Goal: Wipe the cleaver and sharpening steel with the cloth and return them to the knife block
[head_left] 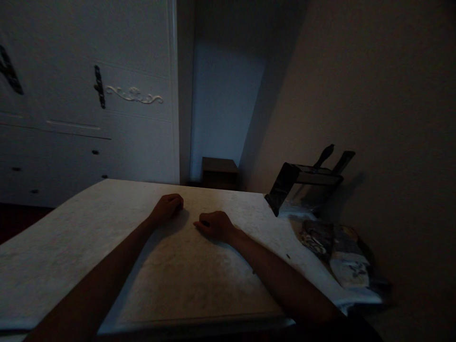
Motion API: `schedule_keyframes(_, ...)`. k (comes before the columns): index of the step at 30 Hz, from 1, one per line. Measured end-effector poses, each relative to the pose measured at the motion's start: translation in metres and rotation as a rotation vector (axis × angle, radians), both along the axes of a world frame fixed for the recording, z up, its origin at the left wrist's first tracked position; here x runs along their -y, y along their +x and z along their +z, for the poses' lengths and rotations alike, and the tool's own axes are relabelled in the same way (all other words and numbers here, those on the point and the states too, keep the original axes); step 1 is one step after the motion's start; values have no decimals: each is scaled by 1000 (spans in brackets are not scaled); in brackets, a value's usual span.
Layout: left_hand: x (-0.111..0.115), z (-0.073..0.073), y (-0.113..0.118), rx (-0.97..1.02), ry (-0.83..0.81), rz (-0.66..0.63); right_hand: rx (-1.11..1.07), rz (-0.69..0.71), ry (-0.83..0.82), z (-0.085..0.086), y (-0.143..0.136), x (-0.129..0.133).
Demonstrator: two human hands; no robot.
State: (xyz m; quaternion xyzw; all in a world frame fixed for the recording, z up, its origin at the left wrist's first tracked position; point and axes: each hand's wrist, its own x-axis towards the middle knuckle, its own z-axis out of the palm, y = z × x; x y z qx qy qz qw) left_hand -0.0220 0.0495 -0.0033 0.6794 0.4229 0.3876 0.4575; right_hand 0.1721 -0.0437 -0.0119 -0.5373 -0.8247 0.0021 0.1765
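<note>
Head view: 2 bare hands were observed over a pale table point(85, 225), which lay directly beneath the fingers and spread outward on either side of them. The left hand point(167, 208) was curled into a loose fist. The right hand point(217, 227) was also curled, its nearest digit pointing toward the left-hand fingers; a gap separated the 2 hands. No object was seen in either grasp, although dim light left the palms unverified. The hands appeared to rest on the tabletop; firm contact could not be confirmed.

Handling assessment of the table: judged stiff and heavy, unlikely to yield under the fingers. The top looked fairly smooth, so flat fingertips would probably slide; the near edge, on the wearer's side of the fingers, was judged the better hold, 1 hand toward each end.

To the right of the right-hand fingers and slightly beyond stood a dark stand point(283, 185) with 2 raised handles point(323, 156). Nearer the wearer, well right of the same fingers, lay a patterned bundle point(351, 270), apparently soft. Beyond the left-hand fingers stood a white cabinet point(142, 147); beyond the right-hand fingers, a low brown unit point(220, 165).
</note>
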Motion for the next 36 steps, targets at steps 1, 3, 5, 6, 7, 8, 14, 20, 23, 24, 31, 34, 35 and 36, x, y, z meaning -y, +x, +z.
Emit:
schedule_keyframes(1, 1, 1, 0, -1, 3, 6, 1, -2, 0, 0, 0, 0)
schedule_keyframes(3, 3, 3, 0, -6, 4, 14, 1, 0, 1, 1, 0, 0)
schedule_keyframes(5, 4, 5, 0, -1, 4, 6, 1, 5, 0, 1, -1, 0)
schedule_keyframes(6, 5, 6, 0, 1, 3, 4, 3, 6, -2, 2, -1, 0)
schedule_keyframes(7, 5, 6, 0, 2, 2, 1, 8, 4, -4, 2, -1, 0)
schedule_keyframes(8, 5, 6, 0, 0, 4, 2, 13, 1, -8, 2, -1, 0)
schedule_keyframes(14, 0, 6, -2, -26, 10, 21, 14, 19, 15, 3, 0, 1)
schedule_keyframes(20, 0, 6, -3, -85, 11, 66, 12, 26, 25, -1, 4, 3)
schedule_keyframes(23, 4, 9, -3, -154, 25, 145, -60, 18, 22, -1, 8, 6)
schedule_keyframes(24, 5, 10, -4, -181, 32, 179, -102, 1, 8, -1, 10, 8)
schedule_keyframes(31, 14, 20, -6, -315, 58, 342, -428, -94, -18, 2, 24, 17)
schedule_keyframes(34, 17, 23, -5, -310, 43, 359, -481, -90, -12, 0, 26, 17)
schedule_keyframes(35, 18, 24, -5, -300, 35, 366, -487, -90, -11, -2, 27, 17)
schedule_keyframes(36, 19, 24, -4, -290, 29, 375, -485, -97, -7, -2, 26, 17)
